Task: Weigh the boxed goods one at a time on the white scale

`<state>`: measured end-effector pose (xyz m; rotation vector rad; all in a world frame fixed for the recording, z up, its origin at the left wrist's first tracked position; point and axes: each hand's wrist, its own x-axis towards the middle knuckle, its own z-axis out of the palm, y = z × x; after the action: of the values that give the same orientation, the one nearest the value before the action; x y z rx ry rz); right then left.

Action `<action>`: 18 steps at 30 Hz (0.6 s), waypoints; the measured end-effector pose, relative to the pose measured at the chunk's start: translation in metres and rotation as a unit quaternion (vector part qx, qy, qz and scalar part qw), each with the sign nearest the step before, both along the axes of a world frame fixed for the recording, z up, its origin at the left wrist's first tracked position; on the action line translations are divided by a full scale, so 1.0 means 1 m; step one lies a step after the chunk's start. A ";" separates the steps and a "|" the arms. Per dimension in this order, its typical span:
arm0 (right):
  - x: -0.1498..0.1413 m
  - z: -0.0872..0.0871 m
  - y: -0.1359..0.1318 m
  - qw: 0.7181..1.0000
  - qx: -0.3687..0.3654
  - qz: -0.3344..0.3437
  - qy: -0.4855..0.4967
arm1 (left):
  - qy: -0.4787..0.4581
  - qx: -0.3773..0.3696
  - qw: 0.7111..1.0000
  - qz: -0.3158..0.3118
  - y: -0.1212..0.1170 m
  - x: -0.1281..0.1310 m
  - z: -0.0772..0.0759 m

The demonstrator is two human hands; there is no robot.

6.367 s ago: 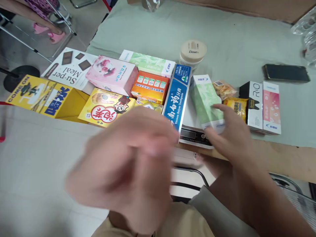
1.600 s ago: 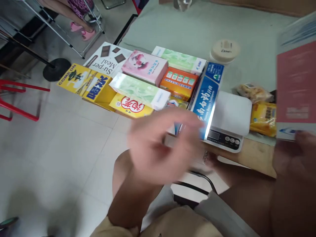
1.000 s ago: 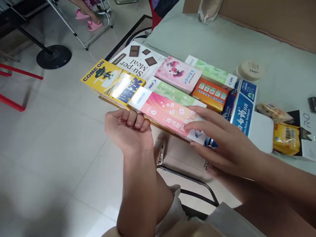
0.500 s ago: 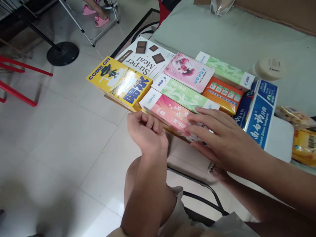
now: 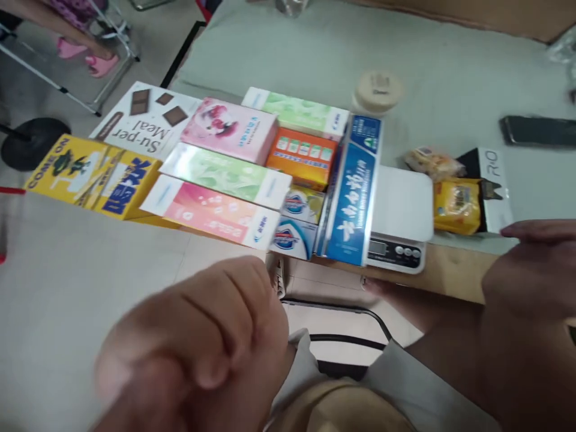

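Note:
My left hand is curled into a fist close to the camera, in front of the packed boxes and apart from them. Nothing shows in its fingers. My right hand is at the right edge by the table's front, blurred and partly cut off. Nearest the left fist are a pink toothpaste box and a green box. Around them lie a yellow box, a white "Su-per Meal" box, a pink box, an orange pack, soap boxes and a blue toothpaste box.
A white kitchen scale sits right of the blue box. Farther right are a yellow packet, a snack bag, a black-and-white box and a phone. A round tub stands behind. A person's pink slippers show at upper left.
The view has swung right, showing the scale and phone. My right hand has left the pink toothpaste box and moved right. My left fist has come closer to the camera, away from the boxes.

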<state>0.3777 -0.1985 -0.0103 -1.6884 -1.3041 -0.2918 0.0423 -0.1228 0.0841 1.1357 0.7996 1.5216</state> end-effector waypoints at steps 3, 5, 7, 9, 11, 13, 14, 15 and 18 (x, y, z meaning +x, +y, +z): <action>0.027 -0.027 -0.011 0.982 0.104 -0.154 0.013 | 0.105 0.060 0.990 -0.074 -0.027 0.050 -0.004; 0.047 -0.038 -0.019 0.983 0.044 -0.180 0.014 | 0.135 0.076 0.976 -0.151 -0.040 0.088 -0.018; 0.064 -0.043 -0.026 0.987 -0.040 -0.156 0.022 | 0.147 0.089 0.959 -0.228 -0.049 0.127 -0.036; 0.075 -0.042 -0.030 0.987 -0.121 -0.105 0.027 | 0.159 0.114 0.930 -0.311 -0.054 0.162 -0.052; 0.079 -0.040 -0.033 0.981 -0.187 -0.039 0.023 | 0.175 0.121 0.910 -0.356 -0.056 0.192 -0.063; 0.079 -0.037 -0.035 0.976 -0.216 -0.008 0.019 | 0.176 0.109 0.908 -0.363 -0.057 0.217 -0.068; 0.079 -0.035 -0.036 0.976 -0.219 -0.007 0.018 | 0.171 0.100 0.910 -0.364 -0.058 0.228 -0.070; 0.079 -0.034 -0.037 0.976 -0.217 -0.015 0.019 | 0.166 0.090 0.911 -0.365 -0.058 0.237 -0.070; 0.082 -0.029 -0.040 0.977 -0.204 -0.048 0.041 | 0.167 0.072 0.914 -0.364 -0.060 0.254 -0.071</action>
<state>0.4599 -0.2389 -0.0391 -2.0890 -1.2826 -0.0052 0.2963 -0.1826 0.0129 1.6056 0.3986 0.7760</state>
